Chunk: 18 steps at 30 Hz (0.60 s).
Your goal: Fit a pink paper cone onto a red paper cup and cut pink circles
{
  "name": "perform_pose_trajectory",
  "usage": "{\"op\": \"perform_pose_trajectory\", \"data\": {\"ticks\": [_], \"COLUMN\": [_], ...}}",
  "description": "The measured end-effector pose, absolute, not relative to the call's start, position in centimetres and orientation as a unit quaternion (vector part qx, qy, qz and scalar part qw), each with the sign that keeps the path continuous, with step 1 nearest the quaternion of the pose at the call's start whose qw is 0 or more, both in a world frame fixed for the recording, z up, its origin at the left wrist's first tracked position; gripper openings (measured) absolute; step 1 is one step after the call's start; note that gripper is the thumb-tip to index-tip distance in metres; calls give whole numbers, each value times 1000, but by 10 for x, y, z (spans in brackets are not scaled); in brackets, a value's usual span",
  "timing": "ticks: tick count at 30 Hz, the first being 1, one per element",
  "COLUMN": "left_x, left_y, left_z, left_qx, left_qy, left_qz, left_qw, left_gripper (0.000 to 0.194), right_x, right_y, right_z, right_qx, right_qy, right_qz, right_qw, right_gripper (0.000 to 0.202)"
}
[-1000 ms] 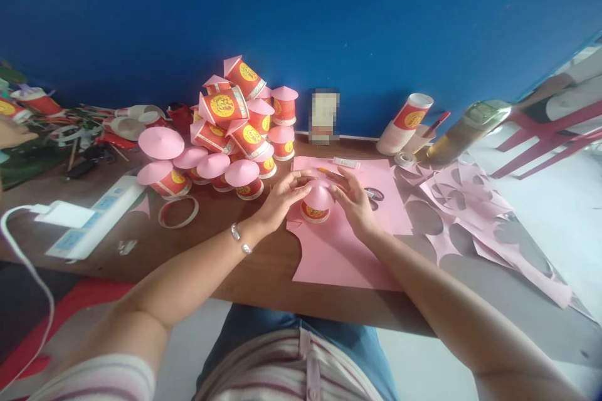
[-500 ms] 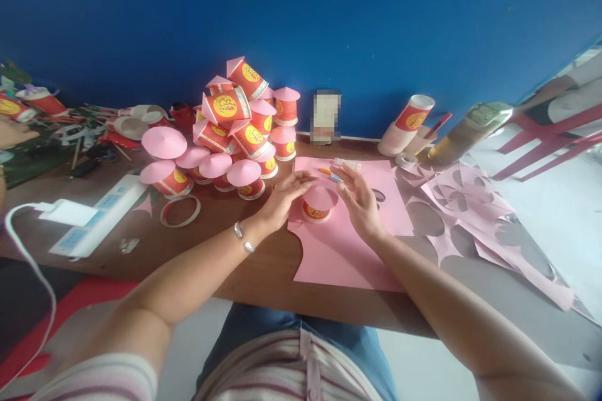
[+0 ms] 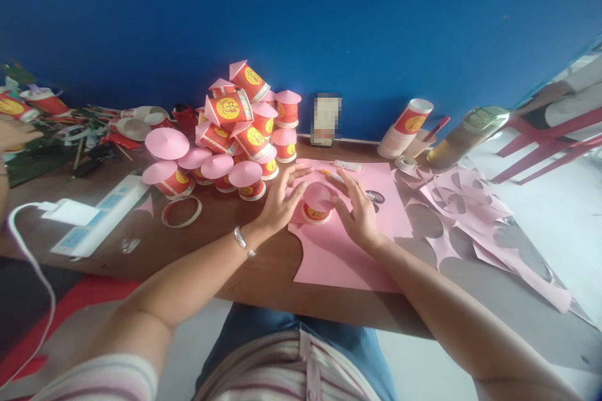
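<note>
A red paper cup [image 3: 316, 214] stands upside down on a pink paper sheet [image 3: 348, 257], capped by a pink paper cone [image 3: 318, 195]. My left hand [image 3: 283, 197] is at the cone's left side, fingers stretched and apart. On the other side, my right hand [image 3: 356, 208] is also open, its thumb close to the cone's edge; I cannot tell whether it touches. Behind the cone lies an orange-and-blue pen [image 3: 325, 173], partly covered by my right fingers. A white glue stick [image 3: 348, 165] and black-handled scissors [image 3: 375, 197] rest on the pink paper.
Several cone-topped red cups [image 3: 244, 131] are piled at the back left. A power strip [image 3: 101, 213] and a tape ring [image 3: 181, 211] lie left. Right are stacked cups [image 3: 407, 128], a bottle [image 3: 468, 135] and pink paper scraps [image 3: 465, 200]. A phone [image 3: 326, 119] leans on the wall.
Both hands have come down lower around the cone, with the thumbs nearer its sides. The cup stays in place, and more of the scissors and glue stick shows.
</note>
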State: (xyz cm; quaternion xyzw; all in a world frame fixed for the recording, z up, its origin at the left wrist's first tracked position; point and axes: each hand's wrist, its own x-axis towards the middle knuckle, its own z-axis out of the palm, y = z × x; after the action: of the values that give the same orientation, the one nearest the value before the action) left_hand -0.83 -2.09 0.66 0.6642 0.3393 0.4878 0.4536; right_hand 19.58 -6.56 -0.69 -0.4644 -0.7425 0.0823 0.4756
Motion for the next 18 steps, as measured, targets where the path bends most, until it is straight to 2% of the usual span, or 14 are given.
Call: {"op": "perform_pose_trajectory", "data": {"ticks": [3, 9, 18], "left_x": [-10, -9, -9], "left_y": [-28, -28, -28], "left_z": [11, 7, 10], "left_qx": [743, 789, 774], "left_qy": [326, 332, 341], "left_qz": [469, 451, 451], "left_qw": [349, 251, 284], "left_gripper": [36, 34, 34], "right_x": [197, 199, 198], "right_y": [-67, -64, -66], "right_z": [-9, -16, -16], "right_qx": [-454, -452, -453], "right_qy": [-767, -771, -776], "right_qz": [44, -8, 18], "right_qw": [452, 448, 439], "right_gripper": [60, 60, 64]}}
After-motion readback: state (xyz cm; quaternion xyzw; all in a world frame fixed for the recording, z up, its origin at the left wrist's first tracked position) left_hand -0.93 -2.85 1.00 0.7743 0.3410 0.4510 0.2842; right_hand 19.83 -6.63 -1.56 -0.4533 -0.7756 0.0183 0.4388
